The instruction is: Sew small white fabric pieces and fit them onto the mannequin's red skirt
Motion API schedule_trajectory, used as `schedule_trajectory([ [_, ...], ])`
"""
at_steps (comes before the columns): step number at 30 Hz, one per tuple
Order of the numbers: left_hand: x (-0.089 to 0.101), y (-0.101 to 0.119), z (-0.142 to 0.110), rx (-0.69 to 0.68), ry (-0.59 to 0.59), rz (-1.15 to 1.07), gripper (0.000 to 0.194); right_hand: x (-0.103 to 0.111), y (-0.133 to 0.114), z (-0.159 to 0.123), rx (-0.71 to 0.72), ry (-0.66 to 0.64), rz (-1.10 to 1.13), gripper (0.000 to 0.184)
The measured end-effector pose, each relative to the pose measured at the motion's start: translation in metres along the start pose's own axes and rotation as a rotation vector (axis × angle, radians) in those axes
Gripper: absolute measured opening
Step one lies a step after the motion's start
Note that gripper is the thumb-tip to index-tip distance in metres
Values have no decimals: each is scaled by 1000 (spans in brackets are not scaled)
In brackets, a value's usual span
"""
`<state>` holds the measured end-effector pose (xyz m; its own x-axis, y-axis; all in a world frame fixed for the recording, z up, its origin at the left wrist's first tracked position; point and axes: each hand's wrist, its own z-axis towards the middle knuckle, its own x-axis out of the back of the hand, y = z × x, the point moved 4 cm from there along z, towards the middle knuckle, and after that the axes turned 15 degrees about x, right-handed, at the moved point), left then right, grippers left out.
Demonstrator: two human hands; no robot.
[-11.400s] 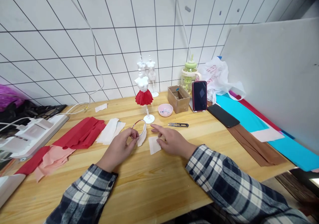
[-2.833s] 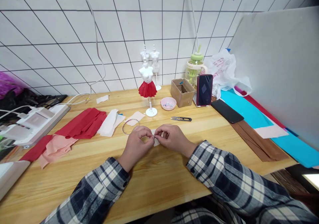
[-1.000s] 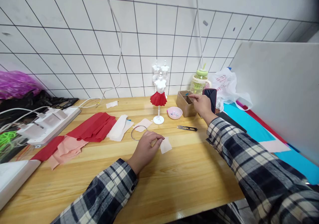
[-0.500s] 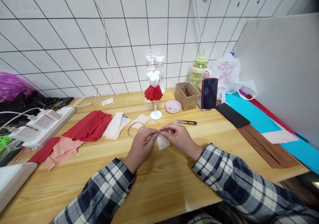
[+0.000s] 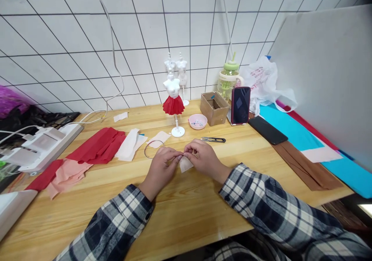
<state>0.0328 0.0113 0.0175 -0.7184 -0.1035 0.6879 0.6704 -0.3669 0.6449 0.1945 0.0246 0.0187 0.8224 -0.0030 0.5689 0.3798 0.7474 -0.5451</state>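
Your left hand [image 5: 162,170] and right hand [image 5: 205,159] meet at the centre of the frame, thumbs and forefingers pinched narrow, tips almost together. Both seem to hold the upper edge of a small pale patch [image 5: 186,164], though your fingers hide that edge and anything finer between them. The rest of the patch shows just below your fingertips, above the tabletop [image 5: 186,218].

Just beyond your left hand, left of centre, a thin ring [image 5: 145,150] lies partly over a second pale piece [image 5: 161,136]. The snips [image 5: 214,139] lie just beyond your right hand, tips pointing left.

Above your hands stands a white mannequin [image 5: 172,86] in a red skirt [image 5: 173,105], two more behind it. To its right are a pink bowl [image 5: 198,127] of small beads, an open box [image 5: 218,117] and a propped phone [image 5: 240,108].

At left you have white cloth [image 5: 129,146], red cloth [image 5: 94,146] and peach cloth [image 5: 68,174]; at right, brown cloth [image 5: 308,168] and blue cloth [image 5: 293,127].
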Motion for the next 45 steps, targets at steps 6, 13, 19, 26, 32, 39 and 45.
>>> schedule_trajectory([
  [6, -2, 0, -1, -3, -10, -6, 20, 6, 6, 2, -92, -12, 81, 2],
  [13, -9, -17, 7, 144, -49, 106, 29, 19, 20, 3, -257, 46, 328, 7],
  [19, -22, -20, 30, 346, -210, 212, 38, 12, 41, -2, -280, -37, 308, 8],
  [26, -25, -17, 39, 382, -237, 305, 16, 5, 49, -5, -283, -88, 167, 6],
  [32, -22, -22, 27, 420, -187, 28, 19, -4, 43, -6, -348, -57, 311, 6],
  [39, -25, -17, 19, 512, -208, -230, 23, -11, 40, -9, -415, 21, 472, 11],
  [45, -27, -16, 18, 546, -219, -292, 26, -13, 43, -10, -450, 37, 441, 11],
])
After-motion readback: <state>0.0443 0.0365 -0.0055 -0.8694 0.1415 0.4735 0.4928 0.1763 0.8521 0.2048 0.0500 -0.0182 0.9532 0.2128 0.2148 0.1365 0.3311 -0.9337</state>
